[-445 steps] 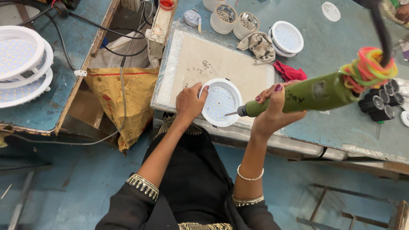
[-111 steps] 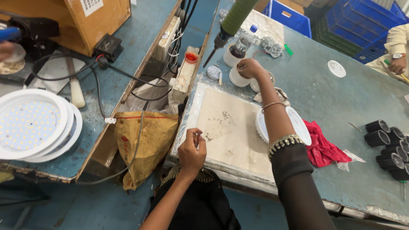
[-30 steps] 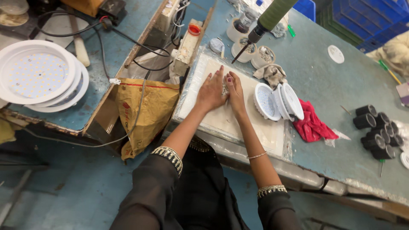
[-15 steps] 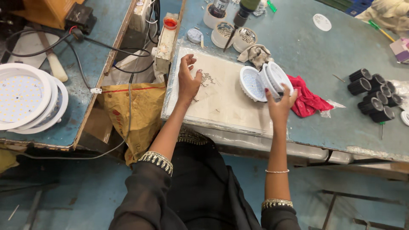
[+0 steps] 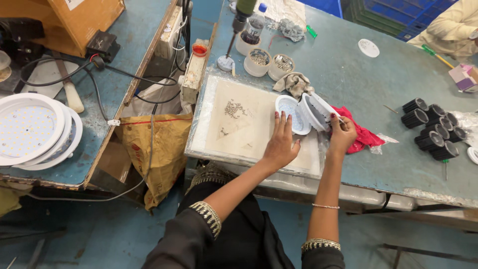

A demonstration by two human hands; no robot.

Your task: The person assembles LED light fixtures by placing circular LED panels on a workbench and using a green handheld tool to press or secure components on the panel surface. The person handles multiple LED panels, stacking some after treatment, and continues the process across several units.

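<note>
My left hand [image 5: 280,144] lies flat on the white work mat [image 5: 234,117], fingers pointing at a round white lamp housing [image 5: 290,107] that leans on the mat's right side. My right hand [image 5: 341,133] pinches the rim of a second white housing [image 5: 314,110], which stands tilted on edge against the first. A small heap of screws [image 5: 234,108] rests on the mat to the left of my hands. A red cloth [image 5: 359,134] lies just beyond my right hand.
A hanging electric screwdriver [image 5: 241,17] points down over small cups of screws [image 5: 271,62]. Black cylindrical parts [image 5: 432,129] cluster at the right. White round panel lights [image 5: 30,129] are stacked on the left bench, near cables and a cardboard box. Another person's sleeve [image 5: 450,25] shows top right.
My left hand has slid right from the screw heap to beside the housings. My right hand has come up onto the tilted housing's rim.
</note>
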